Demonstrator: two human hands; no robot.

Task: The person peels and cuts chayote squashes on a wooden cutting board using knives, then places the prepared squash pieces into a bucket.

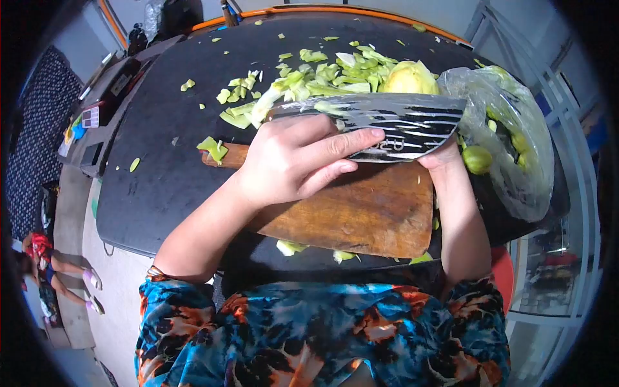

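Observation:
A broad dark knife (412,119) with pale streaks along its blade is held flat-side toward me above a wooden cutting board (348,213). My left hand (296,155) is closed around its left end, the index finger stretched along the blade. At the blade's right end is my right hand (442,155); its fingers are hidden behind the metal, and I cannot see what they hold. Behind the knife lies a heap of pale green peelings and pieces (322,80), beside a large peeled yellow-green fruit (412,79). A small green round fruit (477,160) sits right of my right hand.
A clear plastic bag (535,187) with green fruits stands at the right of the dark table (161,193). Scraps lie around the board, including one piece (214,149) on its handle. A red stool (503,277) shows at lower right. A person's legs (71,277) appear at far left.

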